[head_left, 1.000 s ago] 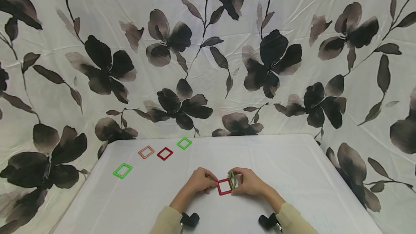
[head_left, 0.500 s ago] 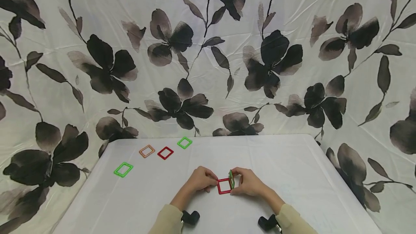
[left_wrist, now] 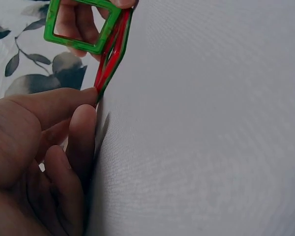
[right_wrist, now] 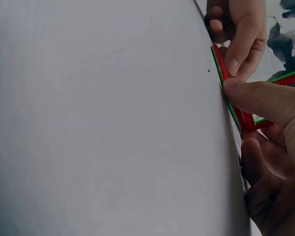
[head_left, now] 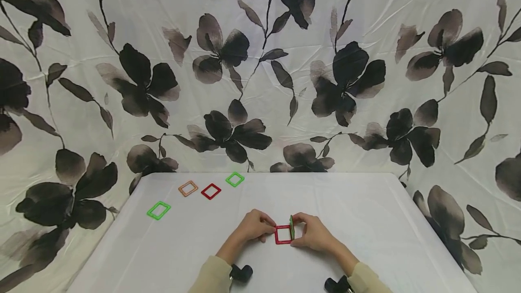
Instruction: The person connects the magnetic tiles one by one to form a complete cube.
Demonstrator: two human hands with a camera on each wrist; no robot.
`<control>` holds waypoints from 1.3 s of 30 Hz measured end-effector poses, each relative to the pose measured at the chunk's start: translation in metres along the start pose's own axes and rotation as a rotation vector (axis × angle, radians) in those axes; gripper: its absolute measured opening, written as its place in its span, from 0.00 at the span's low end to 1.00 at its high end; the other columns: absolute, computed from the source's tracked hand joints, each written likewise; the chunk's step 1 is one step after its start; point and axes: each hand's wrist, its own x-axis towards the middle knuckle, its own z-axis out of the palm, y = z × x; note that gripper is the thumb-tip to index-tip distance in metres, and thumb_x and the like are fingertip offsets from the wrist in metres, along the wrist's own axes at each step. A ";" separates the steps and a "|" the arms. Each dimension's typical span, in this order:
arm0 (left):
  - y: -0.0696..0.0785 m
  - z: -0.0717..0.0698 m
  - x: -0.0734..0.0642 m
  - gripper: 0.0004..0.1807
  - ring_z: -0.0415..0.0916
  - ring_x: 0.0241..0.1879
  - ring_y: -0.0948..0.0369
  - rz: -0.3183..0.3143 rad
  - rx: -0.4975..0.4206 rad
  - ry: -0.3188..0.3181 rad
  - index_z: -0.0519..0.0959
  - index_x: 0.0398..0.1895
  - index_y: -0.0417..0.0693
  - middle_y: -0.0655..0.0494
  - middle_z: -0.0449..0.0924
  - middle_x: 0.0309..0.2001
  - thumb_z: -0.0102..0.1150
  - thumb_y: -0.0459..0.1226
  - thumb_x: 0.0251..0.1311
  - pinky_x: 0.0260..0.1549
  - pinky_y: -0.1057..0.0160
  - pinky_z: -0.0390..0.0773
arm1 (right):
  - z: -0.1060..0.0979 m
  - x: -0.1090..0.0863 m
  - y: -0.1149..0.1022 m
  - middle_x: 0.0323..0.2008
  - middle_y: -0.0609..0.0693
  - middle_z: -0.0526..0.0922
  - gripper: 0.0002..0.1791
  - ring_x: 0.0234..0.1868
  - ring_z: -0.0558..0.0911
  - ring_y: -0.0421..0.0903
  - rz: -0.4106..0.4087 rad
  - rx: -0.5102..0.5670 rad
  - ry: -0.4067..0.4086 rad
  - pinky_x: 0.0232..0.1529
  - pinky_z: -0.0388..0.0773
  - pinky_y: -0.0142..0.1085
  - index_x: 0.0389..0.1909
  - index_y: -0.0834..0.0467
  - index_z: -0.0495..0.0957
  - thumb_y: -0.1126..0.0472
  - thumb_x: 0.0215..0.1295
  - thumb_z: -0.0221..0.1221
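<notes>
Upright green frame (head_left: 291, 228) nearly edge-on from head, cut off in right wrist view; right hand (head_left: 315, 233) pinches it. Left hand (head_left: 254, 226) pinches corner of adjoining flat red frame (head_left: 282, 243) on table (head_left: 346, 202); green layer underneath, unclear whether separate. Far left: orange frame (head_left: 184, 185), second red frame (head_left: 206, 187), two green frames (head_left: 153, 206). All hollow, four-sided. Floral cloth (head_left: 285, 121) behind.

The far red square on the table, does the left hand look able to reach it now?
Probably yes: nothing stands between the left hand and that far red square. The hand pinches the nearer red square, so it should likely let go first.
</notes>
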 end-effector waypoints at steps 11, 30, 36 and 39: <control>-0.001 0.004 0.003 0.03 0.70 0.09 0.66 0.009 0.007 0.016 0.86 0.32 0.49 0.57 0.77 0.16 0.70 0.37 0.54 0.11 0.70 0.67 | 0.004 -0.005 0.004 0.41 0.42 0.83 0.34 0.44 0.79 0.41 0.018 -0.029 0.096 0.38 0.74 0.34 0.49 0.57 0.78 0.54 0.38 0.79; -0.041 -0.097 0.000 0.06 0.75 0.33 0.58 -0.004 0.187 0.475 0.85 0.38 0.46 0.57 0.80 0.30 0.66 0.35 0.57 0.33 0.58 0.73 | 0.002 -0.001 -0.002 0.43 0.44 0.82 0.35 0.22 0.69 0.35 0.036 -0.057 0.066 0.24 0.69 0.32 0.52 0.56 0.76 0.55 0.40 0.78; -0.062 -0.133 -0.003 0.15 0.76 0.31 0.55 -0.107 0.256 0.577 0.83 0.45 0.39 0.51 0.81 0.33 0.65 0.35 0.54 0.29 0.57 0.72 | 0.001 -0.003 -0.002 0.45 0.46 0.82 0.37 0.21 0.70 0.35 0.056 -0.051 0.039 0.24 0.70 0.32 0.54 0.58 0.75 0.55 0.41 0.78; -0.070 -0.144 0.000 0.18 0.76 0.33 0.53 -0.138 0.275 0.587 0.82 0.47 0.38 0.47 0.81 0.37 0.67 0.36 0.54 0.29 0.55 0.73 | 0.000 -0.005 -0.001 0.46 0.47 0.82 0.38 0.25 0.72 0.37 0.056 -0.036 0.036 0.27 0.70 0.32 0.55 0.59 0.74 0.55 0.41 0.78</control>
